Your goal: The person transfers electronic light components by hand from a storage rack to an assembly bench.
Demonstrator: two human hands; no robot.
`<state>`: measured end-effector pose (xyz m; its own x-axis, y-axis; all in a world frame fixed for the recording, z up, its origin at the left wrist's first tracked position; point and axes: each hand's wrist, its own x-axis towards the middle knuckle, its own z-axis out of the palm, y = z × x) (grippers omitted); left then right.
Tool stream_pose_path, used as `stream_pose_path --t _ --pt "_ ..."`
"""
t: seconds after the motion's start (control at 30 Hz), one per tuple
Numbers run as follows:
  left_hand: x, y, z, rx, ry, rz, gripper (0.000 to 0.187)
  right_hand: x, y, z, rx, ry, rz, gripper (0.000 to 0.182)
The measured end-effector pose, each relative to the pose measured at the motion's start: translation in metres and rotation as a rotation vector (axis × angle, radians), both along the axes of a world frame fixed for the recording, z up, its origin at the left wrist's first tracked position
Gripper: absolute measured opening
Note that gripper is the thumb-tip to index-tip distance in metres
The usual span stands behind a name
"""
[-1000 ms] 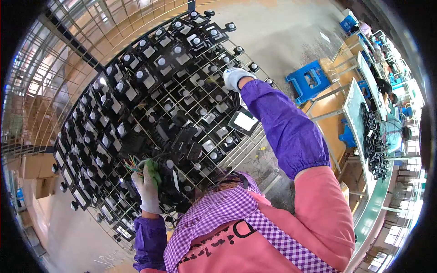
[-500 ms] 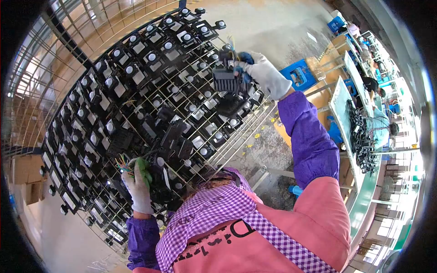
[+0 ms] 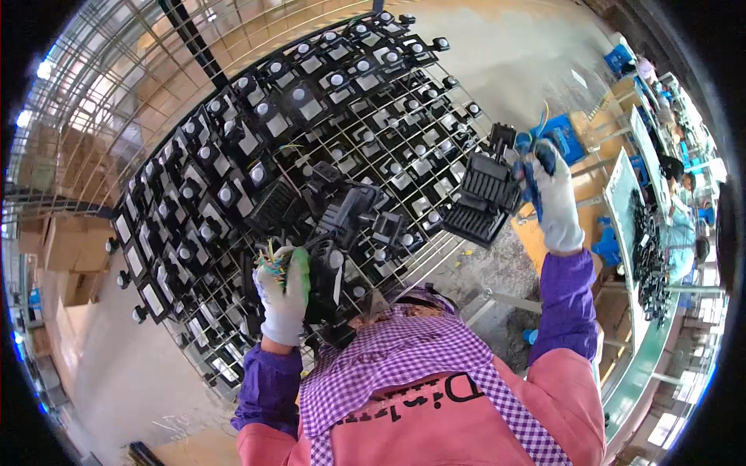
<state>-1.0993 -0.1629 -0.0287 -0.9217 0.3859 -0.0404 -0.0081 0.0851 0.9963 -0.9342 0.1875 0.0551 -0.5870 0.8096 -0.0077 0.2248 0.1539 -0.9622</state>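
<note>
We're pinching coloured wires (image 3: 272, 262) in the left hand (image 3: 284, 299), fingers closed, over black fixtures (image 3: 228, 193) on the wire rack (image 3: 426, 272); we're gripping black finned units (image 3: 483, 198) by the rack's right edge, right hand (image 3: 553, 194) fingers curled. For good handling, we're wanting firm grips, leads clear of mesh; exact fingertip contact is staying hidden.

Before you, lamp units (image 3: 311, 109) lie across a wire-mesh rack (image 3: 435, 261); cardboard boxes (image 3: 78, 245) stand to its left, a worktop (image 3: 619, 188) bearing more parts (image 3: 651, 268) to your right.
</note>
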Motion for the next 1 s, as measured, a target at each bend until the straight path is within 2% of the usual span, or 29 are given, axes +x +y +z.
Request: stream_pose_path --t 0.07,0.1,0.13,0.17,0.2,0.23,0.27,0.33,0.37,0.4,0.43,0.47,0.53,0.57,0.67,0.73,0.77,0.83,0.87,0.93,0.97,1.0 --pt "-0.010 -0.012 -0.015 -0.168 0.408 -0.114 0.014 0.021 -0.031 0.002 -0.018 0.049 -0.125 0.012" --pt "-0.014 -0.010 -0.009 -0.208 0.611 -0.117 0.013 0.039 -0.038 -0.001 -0.035 0.043 -0.092 0.014" --pt "-0.013 0.004 -0.008 -0.011 0.014 -0.127 0.013 0.042 -0.033 -0.008 -0.089 -0.028 -0.127 0.016" --pt "-0.013 0.004 -0.002 0.006 0.055 -0.104 0.012 0.054 -0.045 -0.011 -0.128 0.026 -0.179 0.017" --pt "-0.013 0.004 0.010 -0.047 0.112 -0.195 0.011 0.066 -0.054 -0.015 -0.165 0.082 -0.235 0.018" --pt "-0.018 0.005 0.003 -0.155 0.418 -0.142 0.010 0.072 -0.069 -0.009 -0.168 0.073 -0.274 0.015" --pt "-0.021 0.010 0.004 -0.116 0.329 -0.169 0.010 0.079 -0.085 -0.002 -0.168 0.057 -0.343 0.013" --pt "-0.018 0.036 0.019 0.038 -0.083 -0.191 0.014 0.111 -0.096 -0.009 -0.117 0.013 -0.375 0.016" --pt "-0.021 0.065 0.020 0.078 -0.184 -0.174 0.017 0.109 -0.069 -0.024 -0.112 0.093 -0.387 0.017" --pt "-0.025 0.070 0.014 0.027 -0.127 -0.168 0.019 0.123 -0.075 -0.026 0.131 -0.033 -0.356 0.018" --pt "-0.013 0.081 0.026 0.046 -0.116 -0.151 0.016 0.130 -0.089 -0.011 -0.037 -0.052 -0.438 0.018" --pt "-0.009 0.090 0.025 0.049 -0.016 -0.235 0.019 0.146 -0.089 -0.029 0.140 0.030 -0.373 0.017" --pt "-0.025 0.092 0.001 -0.077 0.050 -0.456 0.028 0.168 -0.103 -0.027 -0.154 0.069 -0.456 0.015" --pt "-0.034 0.092 -0.011 -0.132 0.092 -0.565 0.032 0.180 -0.108 -0.029 -0.142 0.093 -0.467 0.014" --pt "-0.028 0.132 -0.013 -0.149 0.431 -0.672 0.033 0.198 -0.102 -0.044 -0.176 0.181 -0.519 0.013" --pt "0.016 0.147 0.003 -0.015 0.517 -0.707 0.031 0.238 -0.116 -0.028 -0.205 0.223 -0.586 0.012" --pt "0.038 0.158 0.007 0.126 0.506 -0.717 0.029 0.255 -0.123 -0.022 -0.219 0.251 -0.613 0.011" --pt "0.058 0.187 0.006 0.116 0.260 -0.737 0.026 0.263 -0.112 -0.032 -0.231 0.262 -0.633 0.007" --pt "0.069 0.202 0.006 0.111 0.137 -0.733 0.025 0.275 -0.116 -0.031 -0.145 0.203 -0.651 0.002" --pt "0.118 0.227 0.018 0.192 0.017 -0.821 0.023 0.303 -0.128 -0.022 -0.143 0.197 -0.730 0.002" --pt "0.141 0.229 0.038 -0.001 -0.042 -0.883 0.023 0.321 -0.135 -0.022 -0.185 0.194 -0.771 0.003" --pt "0.150 0.244 0.029 -0.015 -0.011 -1.069 0.025 0.338 -0.140 -0.026 -0.197 0.214 -0.824 0.003"
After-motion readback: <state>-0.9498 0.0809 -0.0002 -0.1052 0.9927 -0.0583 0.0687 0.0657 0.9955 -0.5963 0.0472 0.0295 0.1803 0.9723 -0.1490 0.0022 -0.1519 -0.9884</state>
